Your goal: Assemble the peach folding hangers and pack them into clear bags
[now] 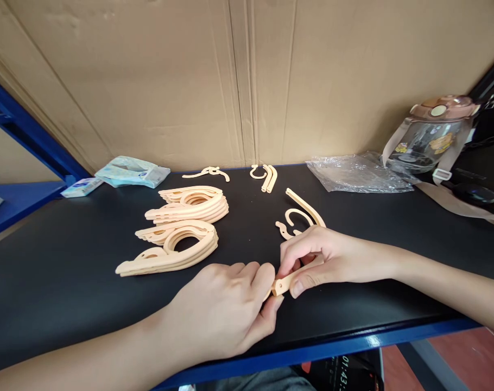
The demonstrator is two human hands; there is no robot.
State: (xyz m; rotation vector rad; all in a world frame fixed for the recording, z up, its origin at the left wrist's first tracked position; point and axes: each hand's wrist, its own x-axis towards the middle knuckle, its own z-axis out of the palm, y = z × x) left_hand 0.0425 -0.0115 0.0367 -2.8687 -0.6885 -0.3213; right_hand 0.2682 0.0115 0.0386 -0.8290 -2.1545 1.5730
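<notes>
Near the front of the table, my left hand (226, 307) is closed, pinching the end of a peach plastic folding-hanger piece mostly hidden by its fingers. My right hand (326, 258) grips a hanger arm (283, 286) with a small hole at its tip, and this tip meets the piece in my left hand. Just behind my right hand lie a loose hanger arm (306, 206) and a hanger hook (299, 213), partly covered. To the left, folded hangers are stacked in a rear pile (208, 209) and a front pile (177, 264).
At the back lie an opened hanger (208, 173), plus a hook (258, 172) beside several arms (270, 178). Tissue packs (133, 171) sit back left. Clear plastic film (356, 172) and a strapped water bottle (430, 136) stand back right, against cardboard (149, 81). A blue rail (369, 341) edges the table.
</notes>
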